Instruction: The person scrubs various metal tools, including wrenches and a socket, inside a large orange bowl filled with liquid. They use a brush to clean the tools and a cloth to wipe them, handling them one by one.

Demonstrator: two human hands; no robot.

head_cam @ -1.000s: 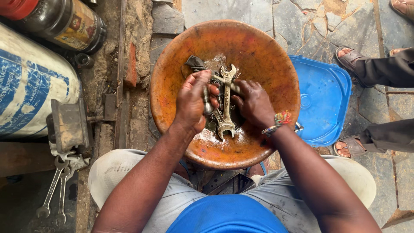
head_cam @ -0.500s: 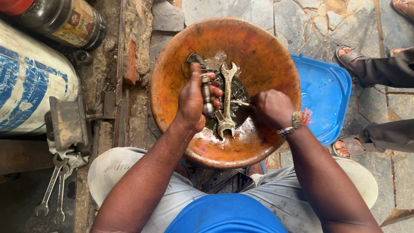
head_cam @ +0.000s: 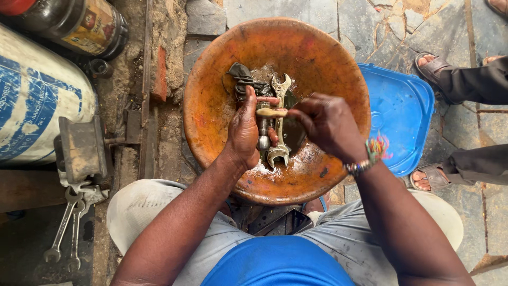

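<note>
Where the orange basin (head_cam: 211,116) sits between the person's knees, its centre holds wet metal tools. Left hand (head_cam: 244,130): closed on a double-ended open spanner (head_cam: 279,119) and a steel socket piece (head_cam: 263,132), both lengthwise. Right hand (head_cam: 327,123): fingers pinched on a small tan brush handle (head_cam: 271,112) laid across the spanner. Dark rag (head_cam: 241,77): toward the basin's far edge. Blue lid (head_cam: 402,116): just beside the basin's right edge.

Rusty-orange basin (head_cam: 211,100), silver spanner (head_cam: 279,122), bright blue lid (head_cam: 402,116), white cylinder (head_cam: 37,100) — blue-printed, multicoloured bead bracelet (head_cam: 365,164)
</note>
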